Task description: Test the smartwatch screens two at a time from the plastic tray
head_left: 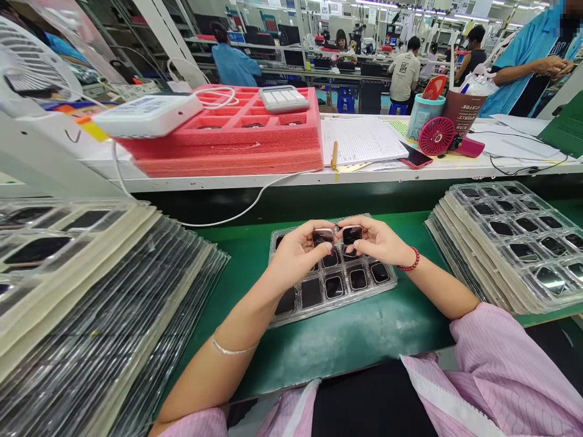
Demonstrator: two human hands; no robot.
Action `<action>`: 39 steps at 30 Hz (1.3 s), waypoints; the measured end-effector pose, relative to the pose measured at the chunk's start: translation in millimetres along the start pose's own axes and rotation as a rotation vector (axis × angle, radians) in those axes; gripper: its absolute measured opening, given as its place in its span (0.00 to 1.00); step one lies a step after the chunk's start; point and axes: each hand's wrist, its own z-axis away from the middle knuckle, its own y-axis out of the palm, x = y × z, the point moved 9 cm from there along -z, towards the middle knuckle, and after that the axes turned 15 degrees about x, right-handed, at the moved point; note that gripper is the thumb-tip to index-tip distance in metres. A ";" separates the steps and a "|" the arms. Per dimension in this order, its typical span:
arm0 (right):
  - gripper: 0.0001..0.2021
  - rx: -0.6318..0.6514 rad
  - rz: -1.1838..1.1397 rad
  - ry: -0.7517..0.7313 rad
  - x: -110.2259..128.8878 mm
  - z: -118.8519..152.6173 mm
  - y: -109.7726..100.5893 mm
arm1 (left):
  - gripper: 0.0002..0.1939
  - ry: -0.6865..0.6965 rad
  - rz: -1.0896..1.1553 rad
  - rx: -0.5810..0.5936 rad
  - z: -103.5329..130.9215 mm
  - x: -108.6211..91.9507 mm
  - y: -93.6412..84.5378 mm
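Note:
Over a clear plastic tray (pixel 310 312) on the green bench, my left hand (pixel 296 252) pinches a dark square watch-like piece (pixel 322 237) between thumb and fingers. Close beside it, my right hand (pixel 377 240) grips a second dark square piece (pixel 352 234). The two pieces are held up side by side, a small gap apart. Below them, several similar dark pieces (pixel 334 286) lie in the tray's compartments. My hands hide the tray's upper compartments in part.
Tall stacks of trays stand at the left (pixel 113 315) and the right (pixel 496 243). A shelf (pixel 364 172) beyond the bench bears red foam (pixel 228 152), papers (pixel 364 139), a phone and a pink fan (pixel 436 136). A white cable hangs down. Other people are farther back.

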 end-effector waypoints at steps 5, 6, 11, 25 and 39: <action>0.20 0.002 -0.008 -0.006 2.1 0.7 0.1 | 0.21 -0.010 -0.018 -0.008 1.9 0.4 -1.4; 0.21 0.002 -0.011 -0.012 2.4 0.6 -0.4 | 0.22 -0.009 -0.021 -0.009 2.1 0.5 -1.6; 0.20 -0.001 -0.009 -0.004 0.7 0.6 -1.7 | 0.22 -0.008 0.014 -0.005 2.0 2.9 -0.7; 0.21 0.003 0.030 -0.046 6.1 0.3 -0.9 | 0.31 -0.039 -0.038 -0.006 3.9 2.7 -1.1; 0.24 0.018 0.040 -0.071 5.3 -0.2 1.0 | 0.30 -0.020 -0.004 0.003 1.4 3.9 -2.8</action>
